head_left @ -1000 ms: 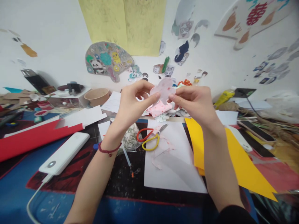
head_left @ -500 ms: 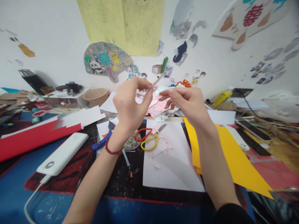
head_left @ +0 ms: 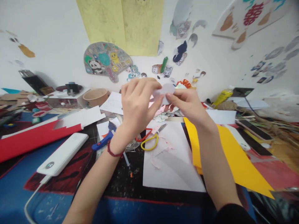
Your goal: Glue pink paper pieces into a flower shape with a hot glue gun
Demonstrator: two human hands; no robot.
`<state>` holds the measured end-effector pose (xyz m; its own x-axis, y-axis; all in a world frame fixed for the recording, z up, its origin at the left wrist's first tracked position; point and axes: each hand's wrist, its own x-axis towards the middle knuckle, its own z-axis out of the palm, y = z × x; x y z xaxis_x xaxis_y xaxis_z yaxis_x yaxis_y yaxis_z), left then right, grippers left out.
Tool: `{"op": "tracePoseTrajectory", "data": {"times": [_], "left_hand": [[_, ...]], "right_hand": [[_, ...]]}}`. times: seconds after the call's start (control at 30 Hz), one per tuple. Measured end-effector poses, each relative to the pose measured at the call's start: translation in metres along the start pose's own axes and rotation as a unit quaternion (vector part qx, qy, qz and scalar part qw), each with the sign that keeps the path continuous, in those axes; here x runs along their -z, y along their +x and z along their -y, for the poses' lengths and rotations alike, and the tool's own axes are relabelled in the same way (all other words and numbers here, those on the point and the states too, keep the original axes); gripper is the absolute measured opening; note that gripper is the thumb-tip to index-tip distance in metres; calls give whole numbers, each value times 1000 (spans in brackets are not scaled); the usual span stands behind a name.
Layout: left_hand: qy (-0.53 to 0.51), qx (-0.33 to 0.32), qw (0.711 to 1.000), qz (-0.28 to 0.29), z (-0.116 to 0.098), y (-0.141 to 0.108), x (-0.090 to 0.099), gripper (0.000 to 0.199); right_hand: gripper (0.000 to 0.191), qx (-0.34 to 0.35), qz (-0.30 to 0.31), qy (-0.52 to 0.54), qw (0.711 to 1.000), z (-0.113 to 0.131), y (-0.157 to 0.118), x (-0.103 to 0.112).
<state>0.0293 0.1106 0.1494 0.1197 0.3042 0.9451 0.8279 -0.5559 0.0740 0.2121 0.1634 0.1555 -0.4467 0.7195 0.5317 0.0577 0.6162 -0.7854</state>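
A small pale paper piece with a rounded edge (head_left: 167, 89) is held up between my two hands, above the table. My left hand (head_left: 140, 102), with a dark red bracelet at the wrist, pinches its left side between thumb and fingers. On its right side, my right hand (head_left: 185, 101) grips it with thumb and forefinger. Beneath my hands lie scissors (head_left: 150, 141) with one red and one yellow handle loop, partly on a white sheet (head_left: 173, 174). Pink-edged paper scraps (head_left: 167, 143) are by them.
A blue utility knife (head_left: 102, 141) and white power bank (head_left: 63, 154) with a cable lie left, near red paper (head_left: 39, 140). Yellow paper (head_left: 231, 155) and a phone (head_left: 253, 129) are on the right. Behind stand a round bowl (head_left: 95, 97) and a yellow bottle (head_left: 221, 97).
My right hand has moved left and taken hold of the paper piece. The piece has turned from edge-on to show its pale face. My left hand has shifted slightly right.
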Motion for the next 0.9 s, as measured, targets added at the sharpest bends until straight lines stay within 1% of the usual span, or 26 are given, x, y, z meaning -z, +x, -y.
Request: {"op": "tracePoseTrajectory", "data": {"times": [0.03, 0.1, 0.17, 0.2, 0.3, 0.4, 0.5, 0.53, 0.57, 0.6, 0.67, 0.7, 0.73, 0.77, 0.83, 0.9], "left_hand": [[-23, 32, 999, 3, 2, 1, 1, 20], [-97, 82, 991, 42, 6, 3, 2, 24], [-183, 126, 971, 85, 11, 4, 1, 16], [-215, 147, 961, 93, 13, 4, 1, 10], [-259, 190, 944, 71, 16, 4, -1, 6], [-246, 199, 948, 41, 15, 3, -1, 9], [-186, 167, 968, -12, 11, 2, 1, 10], [-155, 143, 977, -35, 9, 1, 1, 10], [-120, 110, 985, -60, 6, 1, 2, 10], [-81, 71, 991, -83, 3, 0, 3, 9], [-8, -8, 993, -115, -2, -2, 2, 9], [23, -39, 992, -118, -5, -3, 2, 8], [47, -60, 991, -113, -7, -5, 1, 7], [63, -71, 990, -102, -8, -6, -1, 6], [76, -80, 991, -70, -10, -7, -3, 2], [65, -87, 993, -40, -11, -8, -5, 5]], "right_hand": [[43, 16, 16, -20, 1000, 0, -1, 1], [38, 38, 31, -42, 998, 1, -1, 1], [36, 49, 23, -50, 997, 1, -2, 1], [36, 53, 12, -54, 997, 1, -2, 1], [33, 59, -32, -59, 996, -1, -1, 1], [28, 64, -81, -59, 993, -4, 1, 2], [25, 57, -161, -92, 981, -3, 1, 2], [27, 49, -183, -102, 977, -1, 0, 1], [30, 39, -190, -103, 975, 3, -1, -1], [34, 29, -178, -94, 979, 8, -3, -4], [43, 15, -108, -52, 993, 19, -7, -10], [46, 14, -70, -30, 997, 25, -10, -14], [48, 16, -43, -14, 999, 30, -12, -17], [48, 21, -31, -4, 999, 33, -13, -20], [46, 30, -43, 7, 999, 34, -14, -23], [44, 35, -73, 10, 997, 29, -12, -21]]}}
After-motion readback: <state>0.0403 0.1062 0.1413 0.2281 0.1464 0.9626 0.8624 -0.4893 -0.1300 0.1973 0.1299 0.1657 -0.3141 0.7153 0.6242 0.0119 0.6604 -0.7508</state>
